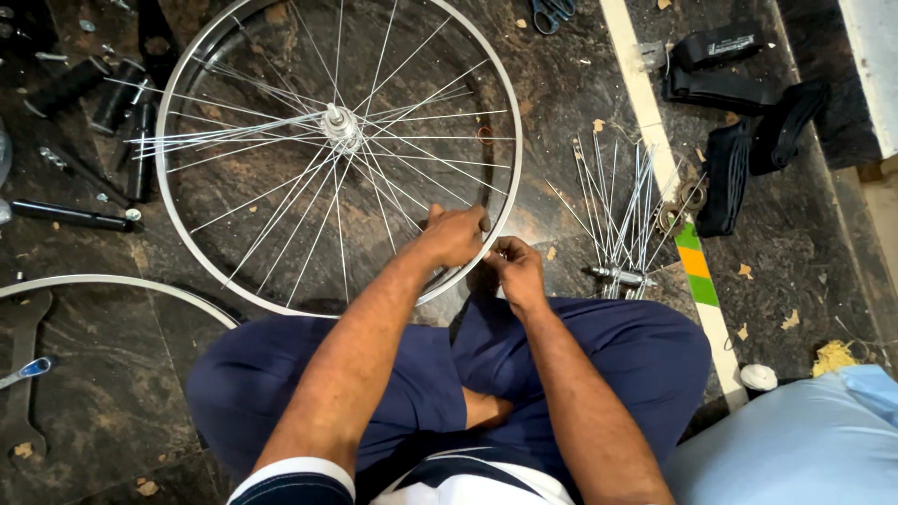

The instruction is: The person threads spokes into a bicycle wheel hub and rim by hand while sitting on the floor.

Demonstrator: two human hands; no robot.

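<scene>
Loose bundle of silver spokes (pixel 617 210) on dark stone floor (pixel 561 103), right of centre, short axle (pixel 619 276) at near end. Black inner tubes (pixel 739 122) folded beyond white floor stripe (pixel 645 103). Black handlebar grips (pixel 94 93) top left. Second rim (pixel 131 285) arcing at left edge. Flat wrench (pixel 23 365) bottom left. Scissors (pixel 552 11) at top. Pale blue cloth (pixel 795 444) bottom right.

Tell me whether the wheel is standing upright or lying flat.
Lying flat: the wheel rim rests on the dark floor, hub facing up, both hands at its near edge.
</scene>
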